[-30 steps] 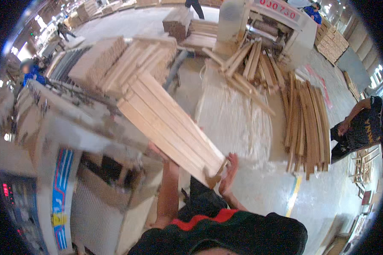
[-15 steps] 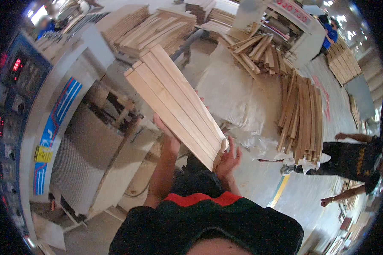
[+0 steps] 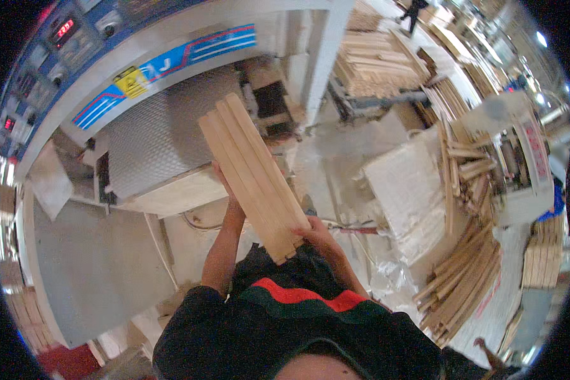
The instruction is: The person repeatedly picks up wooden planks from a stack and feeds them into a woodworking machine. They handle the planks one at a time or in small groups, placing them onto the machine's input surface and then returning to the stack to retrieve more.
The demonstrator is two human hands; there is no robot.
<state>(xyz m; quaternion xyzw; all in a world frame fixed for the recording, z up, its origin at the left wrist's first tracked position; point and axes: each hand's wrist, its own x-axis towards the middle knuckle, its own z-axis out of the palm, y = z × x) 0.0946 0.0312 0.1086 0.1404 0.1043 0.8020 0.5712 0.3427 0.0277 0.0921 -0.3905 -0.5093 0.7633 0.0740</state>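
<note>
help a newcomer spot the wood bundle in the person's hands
Find the large white machine with a blue striped band across the upper left. Below its right end, the person's bare left hand and right hand hold a bundle of pale, straight wooden strips. Unlike the darker brown strips heaped at right, these lie packed side by side.

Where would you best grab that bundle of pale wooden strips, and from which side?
Probably by both long edges, coming from left and right, with fingers underneath: the bundle of pale wooden strips is long and narrow, its strips side by side, so squeezing across should keep them together. The left hand is at the left edge, the right hand near the closer end.
</note>
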